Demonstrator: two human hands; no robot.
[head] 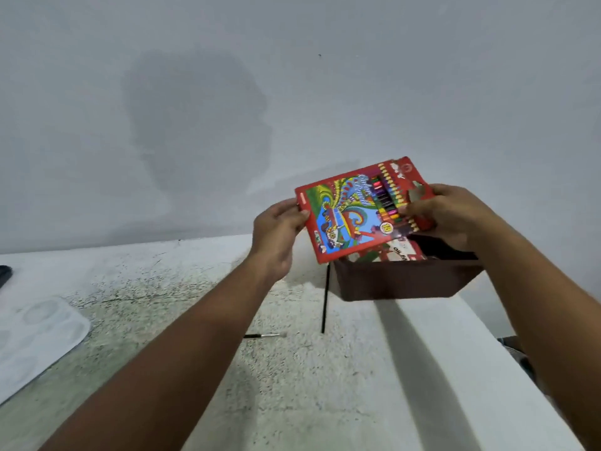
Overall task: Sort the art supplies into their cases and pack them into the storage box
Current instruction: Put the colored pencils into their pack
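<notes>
A red colour pencil case (351, 213) with a bright picture on its front is held tilted in the air, just above the dark brown storage box (403, 281). My left hand (276, 232) grips the case's left edge. My right hand (448, 216) holds its right end, where a window shows the pencils. Inside the box, under the held case, lies another red case (398, 253) with partly hidden lettering. The box stands at the table's far right, near the wall.
A black brush (325, 301) lies on the speckled white table (195, 320) just left of the box, and a smaller brush (265, 335) lies nearer me. A white paint palette (35, 333) sits at the left edge. A dark object (5, 275) shows at far left.
</notes>
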